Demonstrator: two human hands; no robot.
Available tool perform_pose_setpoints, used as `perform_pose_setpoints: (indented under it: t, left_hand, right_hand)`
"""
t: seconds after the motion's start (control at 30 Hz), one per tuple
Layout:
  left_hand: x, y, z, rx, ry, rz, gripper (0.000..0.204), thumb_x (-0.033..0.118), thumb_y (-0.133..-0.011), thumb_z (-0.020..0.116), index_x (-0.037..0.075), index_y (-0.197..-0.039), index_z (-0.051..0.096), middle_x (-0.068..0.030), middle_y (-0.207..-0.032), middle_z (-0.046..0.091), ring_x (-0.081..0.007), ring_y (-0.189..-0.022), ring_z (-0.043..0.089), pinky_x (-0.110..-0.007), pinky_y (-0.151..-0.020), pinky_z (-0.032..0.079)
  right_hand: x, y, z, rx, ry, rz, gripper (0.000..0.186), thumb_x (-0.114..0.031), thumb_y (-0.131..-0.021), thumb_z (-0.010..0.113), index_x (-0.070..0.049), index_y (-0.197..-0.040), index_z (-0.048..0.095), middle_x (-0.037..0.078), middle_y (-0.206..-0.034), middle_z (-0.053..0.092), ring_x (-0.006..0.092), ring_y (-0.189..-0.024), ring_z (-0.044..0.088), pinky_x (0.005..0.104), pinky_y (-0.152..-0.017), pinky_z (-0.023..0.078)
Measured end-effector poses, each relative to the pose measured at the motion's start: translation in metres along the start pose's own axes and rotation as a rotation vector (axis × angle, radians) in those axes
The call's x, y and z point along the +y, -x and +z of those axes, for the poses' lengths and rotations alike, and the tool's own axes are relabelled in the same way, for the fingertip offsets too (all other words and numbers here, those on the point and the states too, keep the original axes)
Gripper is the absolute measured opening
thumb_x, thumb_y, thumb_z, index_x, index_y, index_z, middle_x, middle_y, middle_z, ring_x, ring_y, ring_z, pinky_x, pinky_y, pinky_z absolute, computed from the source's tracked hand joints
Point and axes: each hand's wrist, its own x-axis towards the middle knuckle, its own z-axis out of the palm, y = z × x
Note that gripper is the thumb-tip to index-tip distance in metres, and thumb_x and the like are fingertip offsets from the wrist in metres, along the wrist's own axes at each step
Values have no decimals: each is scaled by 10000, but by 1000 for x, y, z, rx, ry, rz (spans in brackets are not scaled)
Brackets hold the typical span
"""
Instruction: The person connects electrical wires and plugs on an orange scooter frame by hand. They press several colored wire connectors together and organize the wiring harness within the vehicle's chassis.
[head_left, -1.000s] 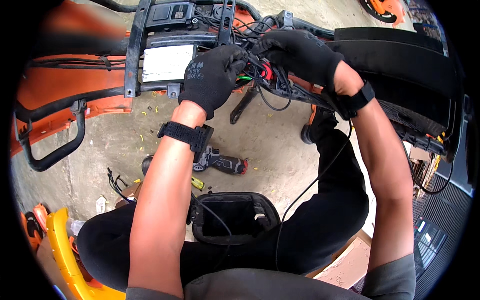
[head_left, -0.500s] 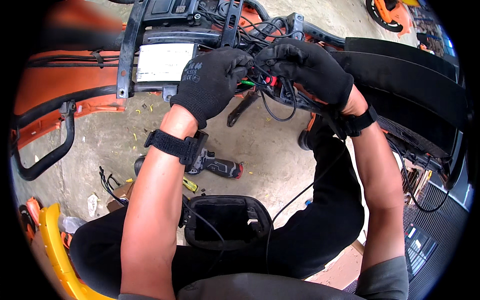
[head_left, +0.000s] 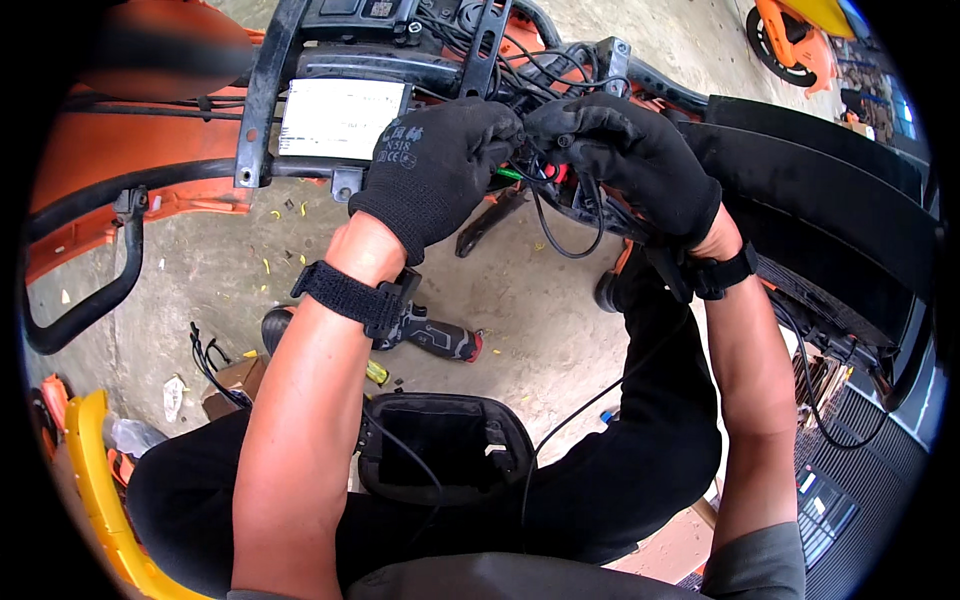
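Both hands, in black gloves, are held close together over a bundle of black cables (head_left: 560, 230) on the dark frame of an orange vehicle (head_left: 615, 70). My left hand (head_left: 440, 170) has its fingers closed on a small black cable piece, largely hidden by the fingertips. My right hand (head_left: 640, 165) pinches a small black cable end or connector just beside it. A red part (head_left: 555, 172) and a green wire (head_left: 509, 172) show between the hands. A white labelled plate (head_left: 335, 118) lies left of my left hand.
A power drill (head_left: 440, 340) and a yellow-handled tool (head_left: 377, 372) lie on the concrete floor. A black open bin (head_left: 510, 420) sits between my legs. A yellow panel (head_left: 90, 470) is at lower left, black panels (head_left: 810, 170) at right, another orange vehicle (head_left: 785, 40) at top right.
My hands stay close together over the cables; the right fingers have shifted slightly at the small piece. The whole view has swung a little, so the right arm sits lower in the picture.
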Motion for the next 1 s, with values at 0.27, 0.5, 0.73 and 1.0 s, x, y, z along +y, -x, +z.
perform_pose_setpoints:
  t: [0.27,0.5,0.73,1.0]
  left_hand:
    - [1,-1,1,-28,6,16,198,121,-887,662,65,-1068,720,-133,-1033,717,-322,-939,680,-390,-831,541]
    - [0,0,4,-21,-31,7,194,133,-886,664,60,-1058,714,-137,-1037,709,-333,-918,672,-397,-808,536]
    - [2,1,-1,-32,10,-42,196,122,-880,670,55,-1061,707,-137,-1027,708,-338,-914,672,-396,-805,536]
    - [4,0,0,-34,1,-32,207,117,-872,672,53,-1067,706,-145,-1036,707,-346,-912,675,-398,-811,537]
  right_hand:
    - [-1,-4,-2,4,254,-159,326,-15,-887,690,-51,-1209,649,101,-1124,709,194,-1023,673,325,-895,534]
    - [0,2,-1,76,293,-173,304,-12,-887,685,-47,-1188,665,97,-1086,726,198,-992,694,314,-879,540]
    - [10,9,7,110,-120,-41,320,-22,-929,640,-36,-1248,656,55,-1139,673,142,-1036,626,297,-929,496]
    - [8,10,8,106,-225,-17,308,-20,-947,607,-24,-1252,651,60,-1140,670,146,-1054,617,298,-949,480]
